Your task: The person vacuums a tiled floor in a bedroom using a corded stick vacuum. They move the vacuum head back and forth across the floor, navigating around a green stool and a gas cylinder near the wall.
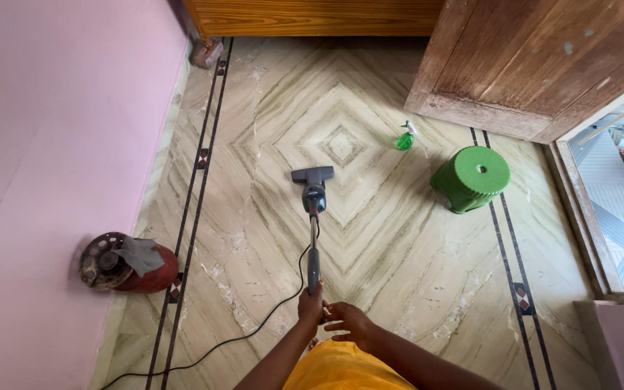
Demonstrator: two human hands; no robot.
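On the marble floor (399, 267), the left hand (310, 305) grips the vacuum cleaner (313, 217) wand; the right hand (348, 321) is half open beside it.

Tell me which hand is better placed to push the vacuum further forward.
Probably the left hand: it already grips the bottom end of the vacuum wand, in line with the head on the floor. The right hand sits beside it, fingers loose, seemingly not gripping the wand.
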